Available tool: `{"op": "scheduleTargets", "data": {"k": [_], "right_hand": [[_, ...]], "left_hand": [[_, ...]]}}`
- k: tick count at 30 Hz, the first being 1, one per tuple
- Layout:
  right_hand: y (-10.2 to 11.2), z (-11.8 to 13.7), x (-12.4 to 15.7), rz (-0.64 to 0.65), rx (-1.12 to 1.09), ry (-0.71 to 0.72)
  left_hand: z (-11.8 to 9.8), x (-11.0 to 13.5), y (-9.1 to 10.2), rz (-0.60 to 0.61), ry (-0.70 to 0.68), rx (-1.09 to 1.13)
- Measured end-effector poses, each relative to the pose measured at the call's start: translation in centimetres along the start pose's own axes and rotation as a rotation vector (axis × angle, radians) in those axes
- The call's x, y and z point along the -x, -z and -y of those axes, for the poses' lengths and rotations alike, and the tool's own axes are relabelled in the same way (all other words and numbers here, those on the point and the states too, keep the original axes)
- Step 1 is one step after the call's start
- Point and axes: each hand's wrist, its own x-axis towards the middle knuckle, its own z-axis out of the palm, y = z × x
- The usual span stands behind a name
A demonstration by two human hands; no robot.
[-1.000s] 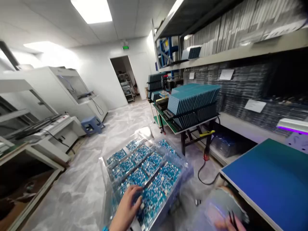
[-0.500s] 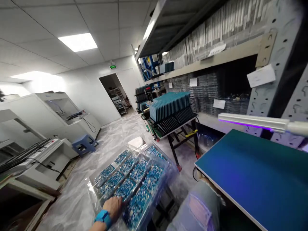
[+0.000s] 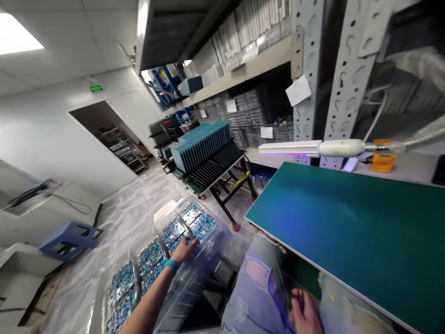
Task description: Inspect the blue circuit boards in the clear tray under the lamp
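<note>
**Clock key:** 12 at the top of the head view, hub at its centre.

**Left hand** (image 3: 184,250)**:** 7 o'clock, blue wristband (image 3: 170,265) at the wrist; it rests on the green circuit boards (image 3: 149,266), fingers (image 3: 189,246) lightly spread, pinching nothing.

**Change:** this hand has moved further along the boards, leaving a row uncovered on the near side; the whole view has tilted.

**Circuit boards:** in rows at 7 o'clock, inside a clear plastic wrap (image 3: 189,290) on the trays.

**Right hand** (image 3: 305,311)**:** 5 o'clock, just beside torn denim jeans (image 3: 257,278), fingers curled; whether they pinch anything is hidden.

**Edges:** the white-trimmed edge of a teal bench mat (image 3: 347,222) runs from 4 to 5 o'clock, close above the right hand.

**Open room:** a narrow gap between wrap and jeans; wider plastic floor sheeting (image 3: 128,218) at 9 o'clock.

**Farther:** a UV lamp (image 3: 313,148) at 2 o'clock, a rack of stacked boards (image 3: 201,146) at 12, a blue stool (image 3: 71,241) at 9, and a doorway (image 3: 104,125) at 10.
</note>
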Motion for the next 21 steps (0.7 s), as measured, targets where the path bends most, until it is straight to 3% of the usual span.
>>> {"op": "scheduleTargets", "data": {"k": [4, 11, 21], "right_hand": [[-0.2, 0.2, 0.4, -0.008, -0.045, -0.125], [-0.4, 0.1, 0.5, 0.013, 0.021, -0.199], [0.4, -3.4, -0.6, 0.178, 0.188, -0.339]], "left_hand": [[-0.7, 0.0, -0.3, -0.049, -0.054, 0.101], [-0.9, -1.8, -1.1, -0.209, 0.009, -0.002], [-2.0, -1.3, -4.1, -0.188, 0.080, 0.003]]}}
